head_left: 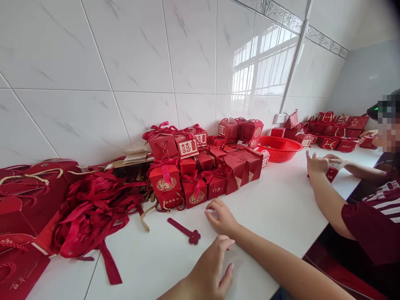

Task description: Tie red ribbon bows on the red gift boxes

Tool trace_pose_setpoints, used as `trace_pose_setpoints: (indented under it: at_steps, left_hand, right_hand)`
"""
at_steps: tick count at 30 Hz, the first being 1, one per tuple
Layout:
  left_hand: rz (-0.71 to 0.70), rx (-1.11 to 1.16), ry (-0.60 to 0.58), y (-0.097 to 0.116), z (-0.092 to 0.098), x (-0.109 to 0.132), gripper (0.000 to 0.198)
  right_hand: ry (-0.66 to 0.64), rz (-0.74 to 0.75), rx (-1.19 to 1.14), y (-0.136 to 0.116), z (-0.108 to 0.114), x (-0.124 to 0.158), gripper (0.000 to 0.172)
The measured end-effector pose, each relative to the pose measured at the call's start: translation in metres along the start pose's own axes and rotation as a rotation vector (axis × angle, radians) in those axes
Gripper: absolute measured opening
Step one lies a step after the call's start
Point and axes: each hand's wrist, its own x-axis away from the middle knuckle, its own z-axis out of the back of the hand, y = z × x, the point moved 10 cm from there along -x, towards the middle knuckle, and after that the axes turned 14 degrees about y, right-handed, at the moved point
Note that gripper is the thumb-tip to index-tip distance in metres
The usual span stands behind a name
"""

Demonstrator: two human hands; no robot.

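Observation:
My left hand point(214, 264) is above the white table, thumb and fingers apart, with nothing between them. Farther forward, my right hand point(221, 218) is over the tabletop with its fingers loosely curved and nothing seen in it. Just beyond its fingertips stands a red gift box point(215, 185) in the front row of a stack. A dark red strip with a flower-shaped end point(194, 237) lies flat to the left of my hands. Several ribbon-tied boxes, among them a tall one with gold print point(165, 187), stand behind it.
Loose red ribbons point(93, 208) are heaped at the left, beside red bags point(46, 187) with rope handles. A red plastic basket point(279, 150) stands beyond the stack. At the right, a co-worker's hands point(321, 162) hold a small red box point(331, 173). A tiled wall backs the table.

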Motion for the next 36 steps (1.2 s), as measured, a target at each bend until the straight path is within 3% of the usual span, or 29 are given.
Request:
trace_pose_setpoints:
  at_steps: [5,8,10,13,15,18,21,23,27,31,33,36]
  left_hand:
    - [-0.247,-0.114,0.056,0.032,0.009,0.015,0.045]
    - [-0.311,-0.232,-0.001,0.041,0.032,0.024,0.038]
    - [-0.205,-0.314,0.036,0.036,0.070,0.017,0.044]
    - [0.141,-0.477,0.086,0.018,0.140,0.000,0.040]
    - [0.311,-0.554,0.047,0.013,0.178,-0.007,0.033]
    - [0.535,-0.693,0.099,0.005,0.236,-0.005,0.033]
    - [0.591,-0.809,0.208,0.001,0.273,0.004,0.037]
    - [0.528,-0.837,0.218,0.005,0.278,0.006,0.038]
    - [0.453,-0.719,0.023,0.020,0.255,0.004,0.026]
    - [0.421,-0.603,-0.003,0.044,0.248,-0.002,0.027]
    - [0.410,-0.578,0.037,0.052,0.253,-0.004,0.025]
    - [0.457,-0.589,0.130,0.054,0.266,-0.001,0.020]
  right_hand:
    - [-0.297,0.081,0.170,-0.048,-0.034,0.029,0.049]
    - [-0.435,0.069,0.316,-0.057,-0.049,0.027,0.033]
    - [-0.521,0.074,0.398,-0.062,-0.060,0.019,0.021]
    - [-0.667,0.087,0.502,-0.076,-0.076,0.005,0.015]
    - [-0.758,0.101,0.535,-0.090,-0.083,-0.005,0.014]
    - [-0.784,0.163,0.474,-0.128,-0.081,-0.021,0.008]
    - [-0.744,0.271,0.297,-0.177,-0.070,-0.027,0.011]
    - [-0.706,0.341,0.131,-0.210,-0.059,-0.021,0.010]
    - [-0.527,0.446,-0.257,-0.259,-0.029,-0.007,0.013]
    - [-0.495,0.400,-0.429,-0.263,-0.011,0.001,0.013]
    - [-0.476,0.293,-0.537,-0.257,-0.004,-0.003,0.007]
    - [-0.423,0.084,-0.756,-0.245,0.003,-0.014,0.022]
